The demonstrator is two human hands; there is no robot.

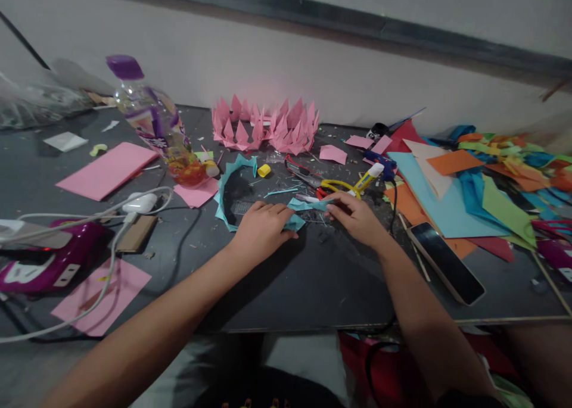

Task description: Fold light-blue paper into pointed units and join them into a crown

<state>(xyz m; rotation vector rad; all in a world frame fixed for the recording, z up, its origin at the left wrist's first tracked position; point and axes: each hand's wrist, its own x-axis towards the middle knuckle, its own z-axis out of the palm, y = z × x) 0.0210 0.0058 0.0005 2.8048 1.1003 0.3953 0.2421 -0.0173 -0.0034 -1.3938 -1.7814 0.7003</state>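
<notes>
My left hand (261, 228) lies knuckles-up on a folded teal paper strip (298, 208), fingers curled and pressing its left end against the dark table (313, 277). My right hand (355, 216) pinches the same strip at its right end. The strip joins a curved teal paper ring (230, 178) that stands on the table to the left. Just beyond my right hand lie a glue stick (367, 179) and yellow-handled scissors (328, 186).
A pink folded-paper crown (266, 127) stands at the back. A purple-capped bottle (154, 122) leans at left, with pink sheets (107, 170), cables and a purple device (49, 259). Coloured paper scraps (482, 187) and a phone (447, 262) lie at right.
</notes>
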